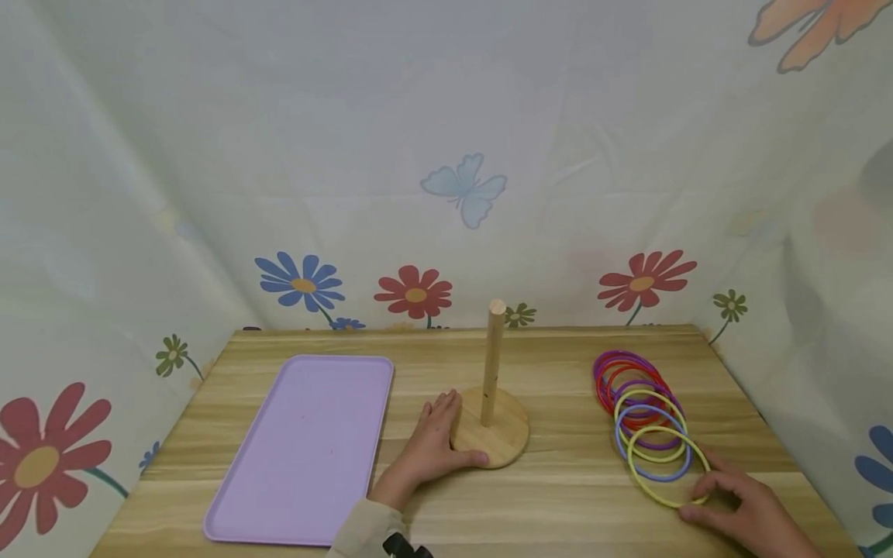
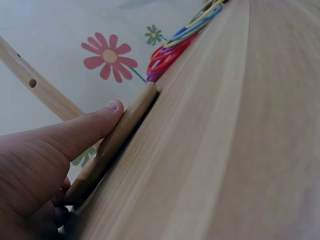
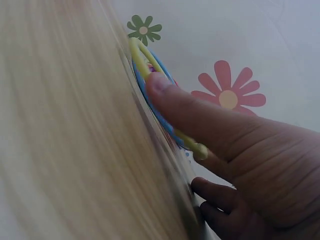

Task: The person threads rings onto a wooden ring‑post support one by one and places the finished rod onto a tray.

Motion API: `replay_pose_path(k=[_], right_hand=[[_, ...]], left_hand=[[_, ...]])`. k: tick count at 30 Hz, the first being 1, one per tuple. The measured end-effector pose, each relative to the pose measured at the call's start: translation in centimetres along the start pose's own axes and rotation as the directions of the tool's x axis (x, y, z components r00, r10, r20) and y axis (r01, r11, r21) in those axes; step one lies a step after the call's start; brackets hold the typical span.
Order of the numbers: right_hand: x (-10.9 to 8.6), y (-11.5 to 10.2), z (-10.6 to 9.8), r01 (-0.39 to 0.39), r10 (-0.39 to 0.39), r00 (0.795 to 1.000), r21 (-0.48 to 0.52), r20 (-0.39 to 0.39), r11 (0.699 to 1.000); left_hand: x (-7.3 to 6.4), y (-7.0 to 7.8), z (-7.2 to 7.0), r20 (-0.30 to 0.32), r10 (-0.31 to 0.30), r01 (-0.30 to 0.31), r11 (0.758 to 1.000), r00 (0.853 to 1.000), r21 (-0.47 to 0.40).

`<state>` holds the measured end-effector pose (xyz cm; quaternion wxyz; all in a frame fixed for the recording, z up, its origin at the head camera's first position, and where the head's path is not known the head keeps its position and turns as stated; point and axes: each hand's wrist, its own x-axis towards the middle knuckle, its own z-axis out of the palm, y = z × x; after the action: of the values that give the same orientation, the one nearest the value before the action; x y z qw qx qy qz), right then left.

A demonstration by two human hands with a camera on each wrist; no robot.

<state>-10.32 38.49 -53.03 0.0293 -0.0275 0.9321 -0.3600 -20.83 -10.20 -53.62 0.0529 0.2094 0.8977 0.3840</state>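
A wooden peg stand [image 1: 494, 364] with a round base stands upright on the table. My left hand [image 1: 439, 442] holds that base at its left and front edges, the thumb [image 2: 92, 127] lying against the rim in the left wrist view. Over to the right, a yellow ring [image 1: 649, 490] is pinched at its near right edge between the thumb and fingers of my right hand [image 1: 746, 504]. It overlaps a blue ring [image 1: 663, 478] and another yellow ring. Behind these, red rings [image 1: 652, 359] and purple rings lie in a fanned, overlapping row. The right wrist view shows the thumb [image 3: 185, 107] across the yellow ring.
A lilac rectangular tray [image 1: 300, 449] lies flat to the left of my left hand. The wood-grain table [image 1: 544, 504] ends at a white curtain [image 1: 335, 178] printed with flowers and a butterfly, which hangs behind it and along both sides.
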Motion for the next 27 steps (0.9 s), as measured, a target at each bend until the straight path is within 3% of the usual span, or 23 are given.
replay_pose_path(k=[11,21,27], right_hand=[[0.1,-0.8,0.5,0.003,0.0,0.984,0.016,-0.178,1.0],[0.0,-1.2,1.0,-0.025,0.033,0.971,0.038,-0.237,0.999],[-0.1,-1.7,1.1,-0.042,0.066,0.969,0.102,-0.237,0.994]], left_hand=[[-0.2,-0.2,0.2,-0.004,0.005,-0.005,1.0,1.0,-0.003],[-0.1,-0.4,0.2,-0.009,0.007,-0.007,1.0,1.0,-0.001],[-0.1,-0.3,0.2,-0.008,0.008,-0.008,1.0,1.0,-0.005]])
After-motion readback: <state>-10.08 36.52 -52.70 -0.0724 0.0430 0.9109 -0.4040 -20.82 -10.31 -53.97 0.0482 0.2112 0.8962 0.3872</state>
